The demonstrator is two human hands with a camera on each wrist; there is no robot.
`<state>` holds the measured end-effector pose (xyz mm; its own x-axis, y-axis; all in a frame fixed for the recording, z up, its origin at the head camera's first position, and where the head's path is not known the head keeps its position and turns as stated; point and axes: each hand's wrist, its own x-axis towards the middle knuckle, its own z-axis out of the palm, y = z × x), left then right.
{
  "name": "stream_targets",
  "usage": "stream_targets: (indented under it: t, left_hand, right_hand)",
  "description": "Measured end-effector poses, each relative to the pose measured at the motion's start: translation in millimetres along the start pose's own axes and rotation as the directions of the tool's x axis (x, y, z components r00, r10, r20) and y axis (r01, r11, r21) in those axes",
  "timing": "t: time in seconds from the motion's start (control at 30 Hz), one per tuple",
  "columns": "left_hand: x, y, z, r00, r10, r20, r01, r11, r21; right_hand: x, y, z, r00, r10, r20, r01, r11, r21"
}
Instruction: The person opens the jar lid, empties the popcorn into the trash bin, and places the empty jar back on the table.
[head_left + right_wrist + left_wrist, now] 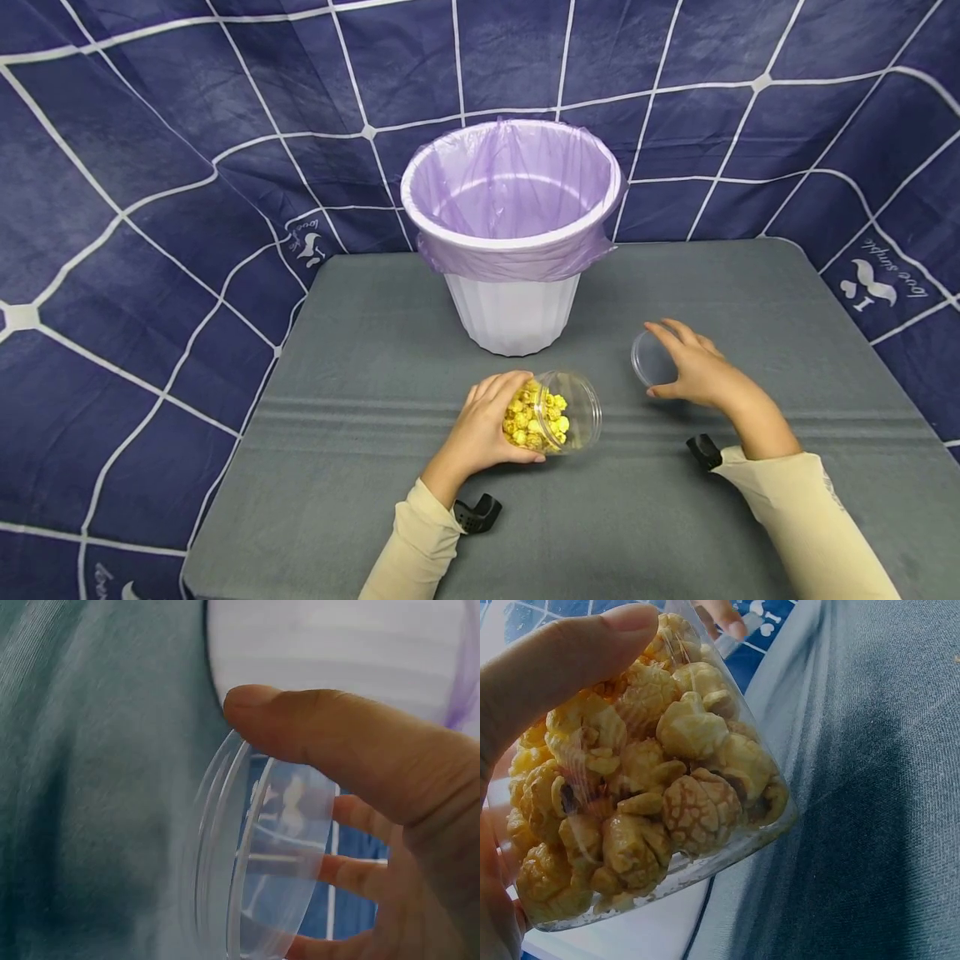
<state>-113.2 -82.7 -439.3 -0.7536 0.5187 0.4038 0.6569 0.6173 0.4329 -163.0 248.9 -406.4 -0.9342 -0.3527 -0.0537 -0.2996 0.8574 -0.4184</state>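
My left hand (483, 421) grips a clear plastic jar (581, 412) round its body, tilted so that its mouth points right. Yellow popcorn (536, 417) fills the lower part of the jar, and the left wrist view shows caramel-coated popcorn (645, 765) close behind the clear wall, under the thumb (562, 660). To the right, my right hand (697, 367) holds a clear round lid (654, 360) by its edge, apart from the jar. In the right wrist view the thumb presses on one side of the lid (281, 847), with fingers on the other.
A white trash bin (513, 312) lined with a purple bag (517, 258) stands behind both hands on the grey table (360, 350). Blue cloth with white lines (285, 75) hangs behind and at the sides. Black wrist devices (477, 513) sit at both cuffs.
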Motion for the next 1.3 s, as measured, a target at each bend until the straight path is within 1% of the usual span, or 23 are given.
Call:
stream_targets:
  t: [0.23,0.43,0.67,1.07,1.2,1.3]
  left_hand:
    - [0.3,-0.2,-0.8,1.0,-0.003,-0.003,0.003,1.0,0.001]
    - [0.2,-0.9,-0.7,1.0,-0.002,0.0,0.002,1.0,0.009]
    - [0.2,-1.5,-0.4,1.0,-0.006,-0.001,0.006,1.0,0.004]
    - [-0.8,-1.9,0.2,1.0,-0.009,-0.001,0.009,1.0,0.005]
    - [-0.5,-1.3,0.1,1.0,-0.012,-0.005,0.012,1.0,0.003]
    - [-0.1,-1.2,0.4,1.0,-0.01,-0.005,0.01,1.0,0.004]
  right_hand:
    - [3,16,5.2,0.991,0.103,0.085,-0.102,0.995,-0.014]
    - [6,26,13.9,0.979,0.154,0.131,-0.155,0.988,-0.004]
    - [7,35,22.1,0.977,0.167,0.129,-0.169,0.986,-0.003]
    - [7,42,31.3,0.972,0.192,0.139,-0.194,0.981,0.002]
    - [6,43,31.2,0.974,0.184,0.131,-0.189,0.982,0.023]
    - [4,42,27.0,0.981,0.162,0.107,-0.167,0.985,0.035]
